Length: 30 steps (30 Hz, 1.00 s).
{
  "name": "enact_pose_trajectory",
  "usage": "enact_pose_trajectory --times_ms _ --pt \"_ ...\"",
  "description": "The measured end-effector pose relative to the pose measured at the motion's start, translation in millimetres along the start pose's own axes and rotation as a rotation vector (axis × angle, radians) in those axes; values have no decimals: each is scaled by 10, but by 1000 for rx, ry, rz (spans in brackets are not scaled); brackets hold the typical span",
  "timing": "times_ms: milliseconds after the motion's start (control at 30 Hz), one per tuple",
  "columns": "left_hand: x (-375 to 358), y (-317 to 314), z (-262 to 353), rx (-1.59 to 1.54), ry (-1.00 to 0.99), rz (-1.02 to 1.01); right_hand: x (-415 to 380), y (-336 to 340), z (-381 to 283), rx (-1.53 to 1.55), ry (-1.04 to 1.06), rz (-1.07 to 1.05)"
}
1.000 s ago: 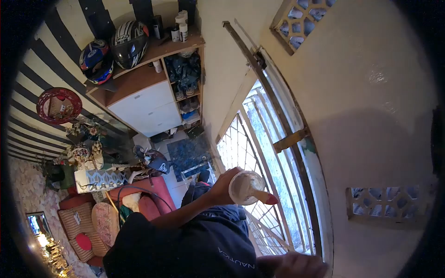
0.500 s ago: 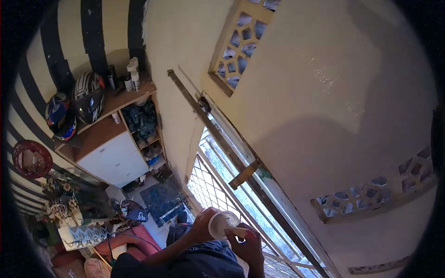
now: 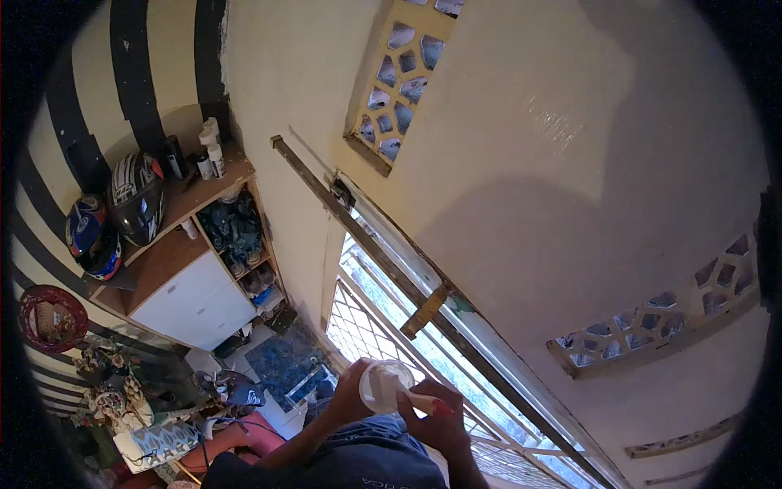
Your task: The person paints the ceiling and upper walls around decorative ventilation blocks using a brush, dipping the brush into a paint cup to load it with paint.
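In the head view, my left hand point(image 3: 349, 394) is wrapped round a see-through plastic tub point(image 3: 371, 402) with white stuff like paint inside. My right hand point(image 3: 440, 425) grips a paintbrush point(image 3: 422, 403) by its pale handle, which has a red part near the fingers. The brush's head end is at the tub's mouth, and its bristles are hard to make out. Both hands are in front of my dark shirt, below the barred window. A glossy wet-looking patch marks the pale wall point(image 3: 521, 147) above.
A long rail point(image 3: 366, 236) with a wooden bracket point(image 3: 425, 311) runs above the barred window point(image 3: 366, 314). At left, a cabinet point(image 3: 195, 301) carries helmets point(image 3: 137, 200) and several bottles point(image 3: 210, 151). Patterned vent blocks point(image 3: 399, 81) pierce the wall. Below the cabinet are a red basket point(image 3: 53, 318) and red seating point(image 3: 244, 440).
The view has shifted a little, so the cabinet and wall appear further left and lower. The brush has tilted slightly in my right hand, still at the tub.
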<state>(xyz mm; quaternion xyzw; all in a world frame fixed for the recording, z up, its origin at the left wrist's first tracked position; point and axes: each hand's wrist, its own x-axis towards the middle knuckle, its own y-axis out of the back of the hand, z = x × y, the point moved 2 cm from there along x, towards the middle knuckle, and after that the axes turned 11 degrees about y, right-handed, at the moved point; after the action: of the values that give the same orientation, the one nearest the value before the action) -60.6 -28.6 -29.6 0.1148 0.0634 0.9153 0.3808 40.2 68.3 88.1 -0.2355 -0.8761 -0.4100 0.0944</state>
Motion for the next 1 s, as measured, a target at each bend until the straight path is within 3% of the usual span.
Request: enact_pose_trajectory --times_ms 100,300,367,467,633,700,767,833,867,967,1000 --pt "66 111 90 -23 0 17 124 152 -80 -51 165 -64" --pt "295 425 702 -70 29 34 367 390 -157 206 189 -42" --pt "372 470 792 -286 26 44 523 474 -297 137 339 12" --pt "481 527 809 -272 -3 92 663 472 -367 53 474 61" --pt "608 588 874 -281 -8 172 863 492 -461 32 487 89" --pt "664 607 875 -261 13 170 920 531 -439 -56 489 -32" --pt "736 631 903 -245 36 173 983 574 -516 4 356 -36" --pt "831 667 997 -186 -37 245 1147 613 -646 -141 486 34" --pt "896 672 1005 -157 -38 271 1188 586 -598 -38 593 133" --pt "1103 753 1143 -159 -109 295 1299 713 -709 -68 446 147" --pt "1146 778 1241 -181 -80 293 1377 789 -796 -317 656 73"
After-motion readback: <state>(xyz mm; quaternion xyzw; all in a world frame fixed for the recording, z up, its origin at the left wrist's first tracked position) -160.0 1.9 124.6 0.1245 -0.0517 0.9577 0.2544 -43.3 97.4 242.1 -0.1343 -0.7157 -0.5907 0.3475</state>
